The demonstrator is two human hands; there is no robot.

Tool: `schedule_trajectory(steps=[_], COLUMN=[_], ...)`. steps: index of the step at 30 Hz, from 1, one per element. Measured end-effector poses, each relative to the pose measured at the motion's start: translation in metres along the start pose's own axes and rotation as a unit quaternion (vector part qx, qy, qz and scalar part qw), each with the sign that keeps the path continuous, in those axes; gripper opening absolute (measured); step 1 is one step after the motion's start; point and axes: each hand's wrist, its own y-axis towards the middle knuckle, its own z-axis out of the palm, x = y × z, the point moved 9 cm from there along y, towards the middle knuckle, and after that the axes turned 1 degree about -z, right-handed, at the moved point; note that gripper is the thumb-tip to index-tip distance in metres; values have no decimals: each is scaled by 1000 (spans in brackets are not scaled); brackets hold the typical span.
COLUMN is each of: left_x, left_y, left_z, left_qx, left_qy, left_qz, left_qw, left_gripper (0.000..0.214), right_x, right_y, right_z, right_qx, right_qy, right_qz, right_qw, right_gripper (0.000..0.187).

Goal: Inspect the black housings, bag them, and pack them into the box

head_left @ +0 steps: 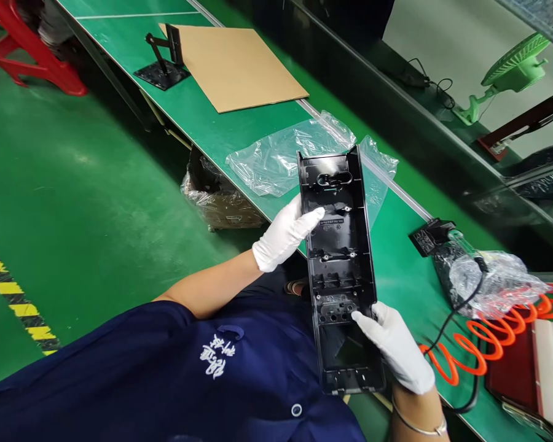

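Grip: two hands, both in white gloves, both clasping one black housing [337, 270]. Left hand [288, 236] takes its long wall at 10 o'clock (housing as hub of the clock), thumb laid over the inner face. Right hand [396, 347] holds the opposite wall between 4 and 5 o'clock, thumb likewise inside; one bracelet [419, 426] on that wrist.

Housing: hollow side toward the wearer, far end tipped slightly left of 12 o'clock. One oblong slot near that end; several cross ribs, exact count unclear. Held before one dark blue top [258, 380], overlapping the near edge of one green desk [230, 132].

On the desk: clear plastic film [276, 159] from 11 round to 1 o'clock, passing behind the housing, so one piece or two cannot be told. One cardboard sheet [244, 67] farther out at 11; one black stand [161, 75] just beside it, between 10 and 11. One plastic-wrapped bundle [507, 270] at 3; one orange coiled hose [498, 353] near it, between 3 and 4.

Beyond the desk: one green fan [518, 70] between 1 and 2. Floor side: one carton [235, 212] between 9 and 10; one red stool [67, 77], well apart, at 10.
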Motion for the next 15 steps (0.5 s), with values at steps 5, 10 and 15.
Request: schedule_trajectory(steps=[5, 10, 15], left_x=[-5, 1, -8], left_y=[-1, -1, -8], left_z=[-2, -6, -5], left_qx=[1, 8, -36], left_qy=[12, 16, -26], left_qz=[21, 23, 21], left_qw=[1000, 1000, 999], left_gripper=[45, 44, 63], right_x=[-3, 0, 18], right_y=[0, 1, -9], right_z=[-1, -4, -25], right_qx=[-7, -17, -119], right_qy=[-7, -31, -247], right_qz=[6, -14, -31], right_qw=[1000, 999, 961], right_gripper=[42, 44, 30])
